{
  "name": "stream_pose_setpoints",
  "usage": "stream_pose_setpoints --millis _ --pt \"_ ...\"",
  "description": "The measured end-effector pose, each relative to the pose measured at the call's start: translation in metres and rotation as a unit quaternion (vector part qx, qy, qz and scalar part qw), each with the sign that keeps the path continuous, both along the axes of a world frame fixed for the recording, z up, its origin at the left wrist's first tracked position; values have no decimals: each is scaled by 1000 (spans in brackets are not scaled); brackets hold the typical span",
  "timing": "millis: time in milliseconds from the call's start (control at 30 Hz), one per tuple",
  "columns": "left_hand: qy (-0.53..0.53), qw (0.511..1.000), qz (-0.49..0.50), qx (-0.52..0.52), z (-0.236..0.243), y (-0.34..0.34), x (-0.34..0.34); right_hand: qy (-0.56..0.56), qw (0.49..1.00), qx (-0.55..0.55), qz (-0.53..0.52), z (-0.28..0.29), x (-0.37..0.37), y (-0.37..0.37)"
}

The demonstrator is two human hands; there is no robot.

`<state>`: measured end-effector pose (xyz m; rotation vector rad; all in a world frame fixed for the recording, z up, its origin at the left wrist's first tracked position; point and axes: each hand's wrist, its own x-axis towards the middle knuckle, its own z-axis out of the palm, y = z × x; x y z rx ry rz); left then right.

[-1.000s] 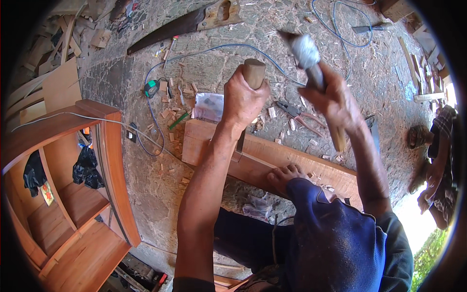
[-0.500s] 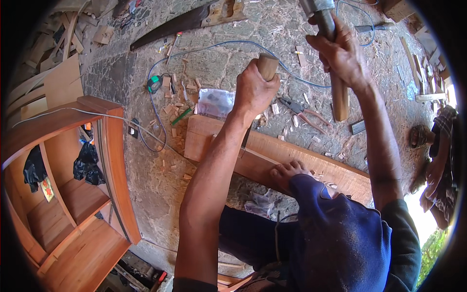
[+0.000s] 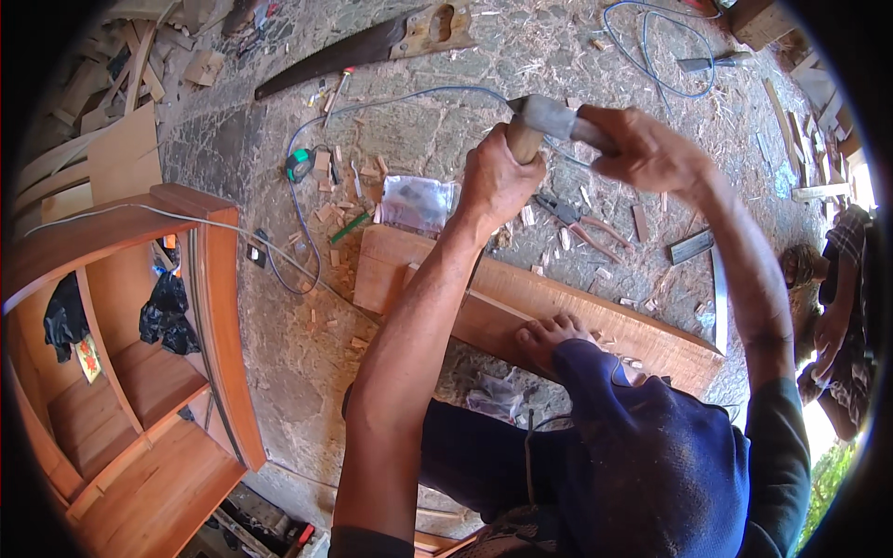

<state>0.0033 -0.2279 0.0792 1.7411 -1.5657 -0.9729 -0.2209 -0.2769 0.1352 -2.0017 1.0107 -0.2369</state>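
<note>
My left hand [image 3: 498,181] is wrapped around the wooden handle of a chisel [image 3: 523,141] that stands upright over a reddish wooden plank [image 3: 558,307] lying on the stone floor. My right hand [image 3: 646,149] grips a hammer, and its metal head [image 3: 544,116] is down on the top of the chisel handle. My bare foot [image 3: 553,335] rests on the plank. The chisel's blade is hidden behind my left forearm.
A wooden shelf unit [image 3: 121,325] lies at the left. A hand saw [image 3: 372,42] lies at the top. Pliers [image 3: 581,223], a plastic bag [image 3: 414,203], a blue cable [image 3: 651,46], a metal square [image 3: 716,279] and wood chips lie around. Another person [image 3: 837,307] sits at the right.
My right hand raised the hammer high, then swung it down onto the top of the chisel handle. My left hand stayed on the chisel.
</note>
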Motion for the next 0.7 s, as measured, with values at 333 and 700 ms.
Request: stream_pose_setpoints --millis 333,700 --pt "9 1000 -8 3 -4 2 0 62 997 -34 32 6 7 6" --pt "26 1000 -4 4 -8 1 4 42 998 -34 42 -31 -14 -9"
